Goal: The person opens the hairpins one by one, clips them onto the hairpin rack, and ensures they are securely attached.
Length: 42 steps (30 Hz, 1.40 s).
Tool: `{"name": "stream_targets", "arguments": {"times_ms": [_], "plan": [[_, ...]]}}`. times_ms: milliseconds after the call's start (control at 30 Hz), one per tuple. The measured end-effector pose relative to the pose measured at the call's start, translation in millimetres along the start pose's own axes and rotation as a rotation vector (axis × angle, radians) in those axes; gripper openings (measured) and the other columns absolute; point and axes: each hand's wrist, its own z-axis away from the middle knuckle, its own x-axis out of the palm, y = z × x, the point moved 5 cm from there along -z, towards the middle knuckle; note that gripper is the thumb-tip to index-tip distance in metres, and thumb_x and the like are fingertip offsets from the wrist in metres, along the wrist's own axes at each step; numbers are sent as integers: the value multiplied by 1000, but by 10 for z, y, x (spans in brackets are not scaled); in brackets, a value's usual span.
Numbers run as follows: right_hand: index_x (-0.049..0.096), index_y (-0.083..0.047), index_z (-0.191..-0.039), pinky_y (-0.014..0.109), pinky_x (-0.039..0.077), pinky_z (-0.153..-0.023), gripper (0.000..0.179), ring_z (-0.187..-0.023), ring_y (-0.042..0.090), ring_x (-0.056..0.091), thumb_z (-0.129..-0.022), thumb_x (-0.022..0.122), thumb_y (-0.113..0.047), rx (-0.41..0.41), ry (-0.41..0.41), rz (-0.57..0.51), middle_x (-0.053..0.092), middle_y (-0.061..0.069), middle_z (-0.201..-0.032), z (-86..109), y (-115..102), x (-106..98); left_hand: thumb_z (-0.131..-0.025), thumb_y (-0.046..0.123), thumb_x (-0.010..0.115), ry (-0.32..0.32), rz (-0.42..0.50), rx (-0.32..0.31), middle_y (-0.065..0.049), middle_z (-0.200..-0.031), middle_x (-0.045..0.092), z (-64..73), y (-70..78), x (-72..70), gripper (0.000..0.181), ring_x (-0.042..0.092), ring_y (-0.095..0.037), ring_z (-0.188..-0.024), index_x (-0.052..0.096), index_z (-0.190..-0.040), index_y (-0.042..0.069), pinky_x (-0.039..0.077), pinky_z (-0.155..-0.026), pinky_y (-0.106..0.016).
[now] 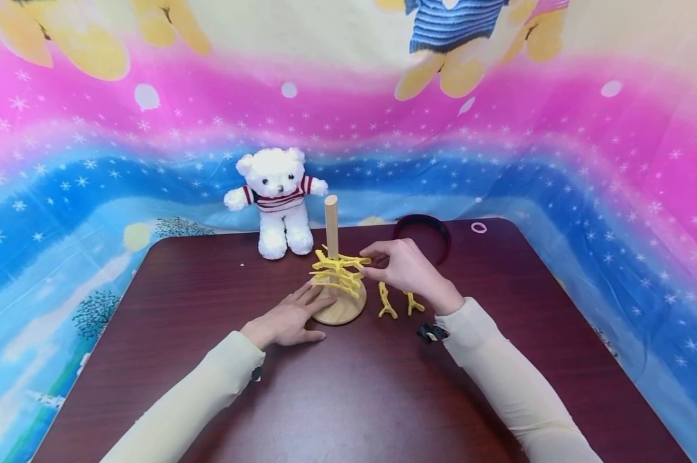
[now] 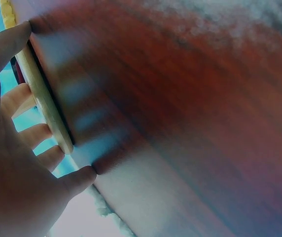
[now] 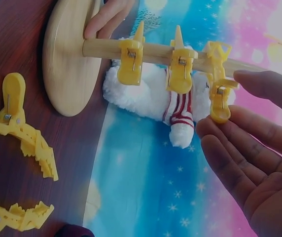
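A wooden stand has an upright post (image 1: 332, 222) on a round base (image 1: 343, 312). Three yellow alligator hair clips grip the post, seen one above another along it: a lower clip (image 3: 130, 69), a middle clip (image 3: 181, 74) and a top clip (image 3: 220, 101). My right hand (image 1: 409, 267) pinches the handle end of the top clip between thumb and fingers. With fingers spread, my left hand (image 1: 290, 318) rests at the left side of the base, fingertips over its edge. Two loose yellow clips, a left one (image 1: 386, 301) and a right one (image 1: 413, 304), lie right of the stand.
A white teddy bear (image 1: 279, 186) in a striped sweater stands behind the stand, to its left. A dark headband (image 1: 448, 233) and a pink hair tie (image 1: 478, 227) lie toward the back right of the brown table (image 1: 348, 392). Patterned cloth (image 1: 348, 116) hangs behind.
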Motion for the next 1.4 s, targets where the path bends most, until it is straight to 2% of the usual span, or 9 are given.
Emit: {"name": "stream_targets", "arguments": {"times_ms": [167, 467, 900, 1133, 1400], "plan": [[75, -16, -115, 33, 59, -77, 35, -86, 8, 71, -86, 78, -36, 18, 2, -22, 76, -5, -98, 41, 58, -44, -92, 50, 66, 2, 0, -1, -16, -167, 17, 0, -6, 1, 79, 9, -40, -155, 29, -158, 29, 24, -121, -59], [74, -16, -113, 34, 60, -78, 31, -86, 11, 72, -87, 78, -32, 32, 2, -50, 77, 1, -101, 183, 214, -158, -93, 52, 65, -7, -7, -7, -14, -168, 14, 1, -23, 30, 79, 8, -38, -156, 27, -159, 31, 24, -121, -57], [75, -23, -108, 35, 58, -78, 27, -84, 9, 70, -86, 78, -39, 97, 34, -20, 75, -8, -95, 435, 566, -223, -93, 51, 65, -7, -1, -3, -14, -168, 14, 5, -12, 25, 78, 7, -38, -156, 27, -158, 30, 24, -121, -58], [76, -24, -105, 35, 57, -77, 24, -85, 10, 69, -86, 79, -37, 139, 36, -15, 75, -7, -93, 588, 782, -228, -93, 52, 65, -12, -6, -6, -13, -168, 14, -1, -11, 24, 79, 6, -37, -156, 27, -158, 31, 24, -121, -58], [76, -19, -107, 30, 56, -71, 29, -83, 11, 69, -86, 78, -40, 176, 22, 11, 75, -4, -93, 747, 1067, -193, -93, 51, 65, -13, 0, -5, -14, -168, 14, -5, -10, 25, 79, 6, -37, -156, 27, -159, 30, 23, -121, -58]]}}
